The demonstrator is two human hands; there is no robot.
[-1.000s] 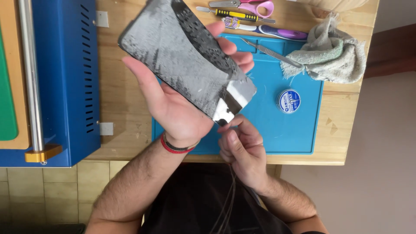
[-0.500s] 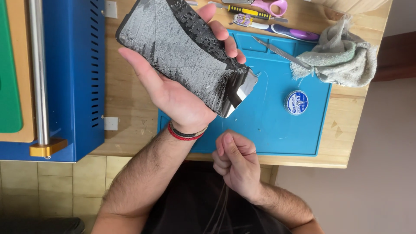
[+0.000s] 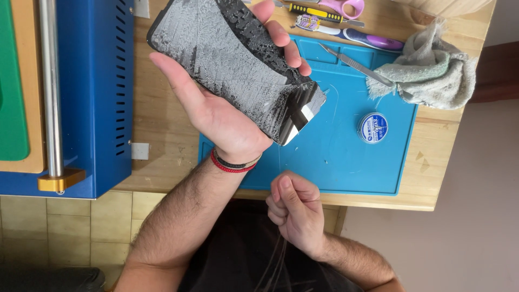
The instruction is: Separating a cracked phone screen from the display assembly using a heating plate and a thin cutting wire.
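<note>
My left hand (image 3: 219,121) holds a smartphone (image 3: 227,65) with a badly cracked, frosted-looking screen tilted above the wooden table. The thumb lies along its left edge and the fingers curl over its right edge. The phone's lower corner (image 3: 300,113) shows bare dark glass. Red and black bands (image 3: 232,163) circle that wrist. Below the table edge, my right hand (image 3: 294,211) is closed in a pinch on thin wire strands (image 3: 277,259) that trail down toward my lap.
A blue work mat (image 3: 346,162) carries a small round wire spool (image 3: 373,128) and a metal scalpel (image 3: 357,65). A grey cloth (image 3: 432,75) lies at the right. Screwdriver (image 3: 313,10), pink scissors (image 3: 346,6) and a purple tool (image 3: 373,39) lie behind. A blue machine (image 3: 102,97) stands left.
My right hand has dropped from the phone's lower corner to below the table edge, pinching the wire. The phone has tilted and moved slightly left in my left hand.
</note>
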